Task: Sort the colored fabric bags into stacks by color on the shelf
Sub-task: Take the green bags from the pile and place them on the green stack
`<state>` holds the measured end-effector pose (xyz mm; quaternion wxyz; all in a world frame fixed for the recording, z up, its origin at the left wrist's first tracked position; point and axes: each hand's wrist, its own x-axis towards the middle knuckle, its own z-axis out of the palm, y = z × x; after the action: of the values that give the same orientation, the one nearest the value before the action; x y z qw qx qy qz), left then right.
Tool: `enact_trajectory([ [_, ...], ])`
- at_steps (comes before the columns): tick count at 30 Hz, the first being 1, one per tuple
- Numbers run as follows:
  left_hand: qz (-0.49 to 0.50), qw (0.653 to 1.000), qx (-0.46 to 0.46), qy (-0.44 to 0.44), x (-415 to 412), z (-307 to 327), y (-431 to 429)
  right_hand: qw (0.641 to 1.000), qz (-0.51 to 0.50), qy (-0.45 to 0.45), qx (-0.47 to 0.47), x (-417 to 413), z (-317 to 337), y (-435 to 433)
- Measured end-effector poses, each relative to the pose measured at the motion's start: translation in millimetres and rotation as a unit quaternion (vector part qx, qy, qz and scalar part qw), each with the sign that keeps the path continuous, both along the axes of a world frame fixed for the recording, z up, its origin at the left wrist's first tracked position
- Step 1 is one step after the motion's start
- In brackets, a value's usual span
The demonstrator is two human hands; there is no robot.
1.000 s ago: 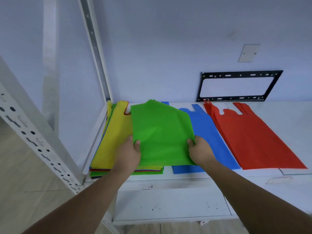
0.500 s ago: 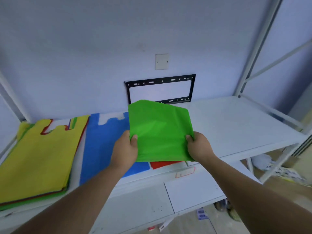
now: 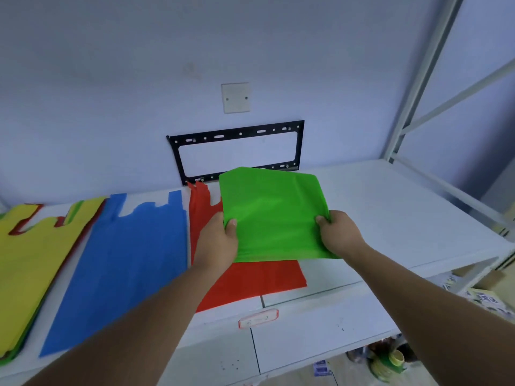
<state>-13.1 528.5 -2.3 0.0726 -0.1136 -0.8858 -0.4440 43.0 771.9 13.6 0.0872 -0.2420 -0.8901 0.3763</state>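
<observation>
I hold a green fabric bag [image 3: 274, 215] in the air over the white shelf [image 3: 390, 213]. My left hand [image 3: 216, 243] grips its left edge and my right hand [image 3: 338, 236] grips its right edge. The bag hangs partly over a red bag [image 3: 250, 282] that lies flat on the shelf. Left of the red one lies a blue bag [image 3: 122, 263]. At the far left sits a mixed pile [image 3: 25, 263] with a yellow bag on top and red and green edges showing beneath.
A black metal bracket [image 3: 237, 151] and a white wall plate [image 3: 235, 97] are on the wall behind. A white shelf upright [image 3: 418, 79] rises at the right. Cans and papers [image 3: 390, 360] lie on the floor below right.
The green bag has travelled right from above the mixed pile, past the blue bag, and now hangs over the red bag. Both hands kept their grip; my view swung right.
</observation>
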Motion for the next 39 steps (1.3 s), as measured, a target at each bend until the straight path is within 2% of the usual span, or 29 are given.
enact_trajectory([
  [4, 0.012, 1.0, 0.006, 0.01, -48, 32, 38, 0.999, 0.0, 0.047, -0.004, -44, 38, 36],
  [8, 0.03, 0.994, 0.05, 0.092, -77, 82, 83, 0.989, -0.005, 0.148, -0.002, -72, 93, 81],
  [12, 0.05, 0.989, 0.052, 0.131, -72, 91, 125, 0.982, 0.015, 0.18, -0.05, -69, 100, 128],
  [14, 0.061, 0.993, 0.043, 0.093, -59, 66, 143, 0.987, 0.017, 0.132, -0.091, -60, 79, 149],
  [16, 0.072, 0.997, 0.035, 0.022, -38, 28, 161, 0.988, 0.022, 0.046, -0.147, -43, 45, 169],
  [20, 0.073, 0.982, -0.019, -0.176, 5, -49, 182, 0.97, 0.024, -0.14, -0.198, -3, -29, 202],
  [22, 0.054, 0.965, -0.033, -0.253, 15, -73, 186, 0.959, 0.022, -0.18, -0.218, 9, -55, 212],
  [24, 0.056, 0.96, -0.047, -0.27, 19, -80, 188, 0.956, 0.015, -0.179, -0.232, 10, -68, 218],
  [30, 0.076, 0.962, -0.099, -0.242, 11, -75, 200, 0.976, 0.049, -0.133, -0.166, -7, -69, 223],
  [34, 0.08, 0.961, -0.139, -0.225, 10, -72, 203, 0.98, 0.051, -0.135, -0.134, -12, -66, 225],
  [37, 0.064, 0.968, -0.179, -0.162, 16, -60, 198, 0.991, 0.039, -0.127, -0.017, -11, -59, 226],
  [39, 0.02, 0.96, -0.26, -0.099, 21, -52, 190, 0.991, 0.06, -0.112, 0.048, -12, -51, 219],
])
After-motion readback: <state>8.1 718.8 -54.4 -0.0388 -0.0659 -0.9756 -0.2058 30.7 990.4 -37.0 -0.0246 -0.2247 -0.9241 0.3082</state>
